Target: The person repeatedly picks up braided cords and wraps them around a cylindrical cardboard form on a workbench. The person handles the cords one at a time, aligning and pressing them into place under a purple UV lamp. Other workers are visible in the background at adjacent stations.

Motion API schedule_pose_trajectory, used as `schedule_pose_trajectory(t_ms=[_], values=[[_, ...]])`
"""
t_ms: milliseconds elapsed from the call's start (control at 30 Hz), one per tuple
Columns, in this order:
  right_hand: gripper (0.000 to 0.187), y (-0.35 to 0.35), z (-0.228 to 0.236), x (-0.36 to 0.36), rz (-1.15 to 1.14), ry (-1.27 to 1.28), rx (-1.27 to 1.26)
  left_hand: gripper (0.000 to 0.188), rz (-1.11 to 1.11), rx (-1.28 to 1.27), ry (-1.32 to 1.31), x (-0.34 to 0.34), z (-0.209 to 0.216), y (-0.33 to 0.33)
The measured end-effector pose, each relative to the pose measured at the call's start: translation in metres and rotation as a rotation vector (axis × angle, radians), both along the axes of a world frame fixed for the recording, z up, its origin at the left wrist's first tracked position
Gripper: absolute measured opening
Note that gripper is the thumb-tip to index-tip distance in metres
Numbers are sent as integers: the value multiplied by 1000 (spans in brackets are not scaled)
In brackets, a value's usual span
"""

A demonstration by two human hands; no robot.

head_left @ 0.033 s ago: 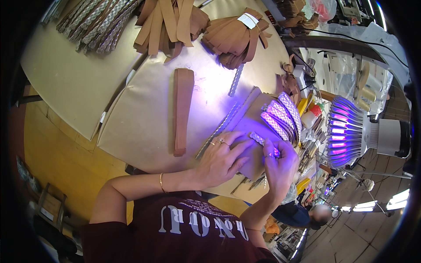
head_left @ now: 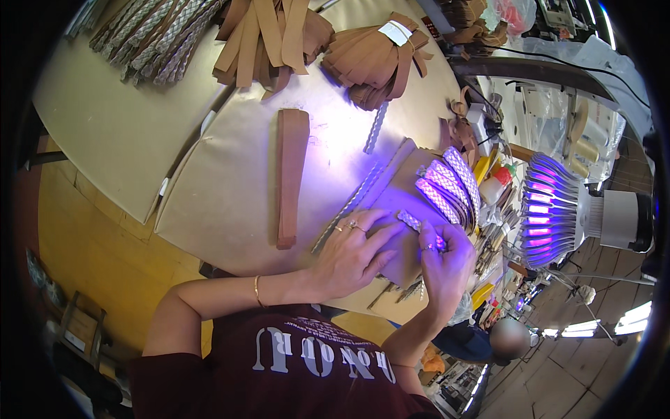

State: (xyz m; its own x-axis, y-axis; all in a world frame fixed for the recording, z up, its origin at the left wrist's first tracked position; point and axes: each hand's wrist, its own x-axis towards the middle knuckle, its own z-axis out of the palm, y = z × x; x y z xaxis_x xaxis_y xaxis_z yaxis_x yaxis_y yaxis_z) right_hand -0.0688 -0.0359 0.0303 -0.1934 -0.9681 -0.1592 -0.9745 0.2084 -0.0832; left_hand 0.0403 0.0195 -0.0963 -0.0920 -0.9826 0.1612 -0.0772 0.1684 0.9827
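Observation:
My left hand (head_left: 354,255) lies with its fingers spread on a brown flat pad (head_left: 401,185), beside a thin braided cord (head_left: 347,209). On the pad's right side, my right hand (head_left: 447,260) pinches a braided strap (head_left: 410,220) between thumb and fingers. The strap's free end points toward the left hand, and part of its length is hidden under the right hand. Just beyond, several silver-white braided straps (head_left: 447,188) lie fanned out, tinted purple by the lamp. A folded brown strip (head_left: 289,174) rests on the table to the left of my hands.
A lamp (head_left: 551,209) glowing purple stands at the right. Bundles of brown strips (head_left: 380,59) and braided straps (head_left: 157,35) lie along the far side of the table (head_left: 230,174). A red-and-white bottle (head_left: 494,185) is behind the fanned straps. Another person (head_left: 464,342) is in the background.
The person in the background has shifted slightly. My hands and the things on the table look unchanged.

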Motion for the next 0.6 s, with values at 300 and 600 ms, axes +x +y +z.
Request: schedule_pose_trajectory(t_ms=[300, 600], values=[[29, -3, -3, 2, 10, 41, -15, 40, 4, 9, 6, 0, -1, -4], [29, -4, -6, -3, 65, 53, -33, 47, -26, -91, -1, -4, 1, -8]])
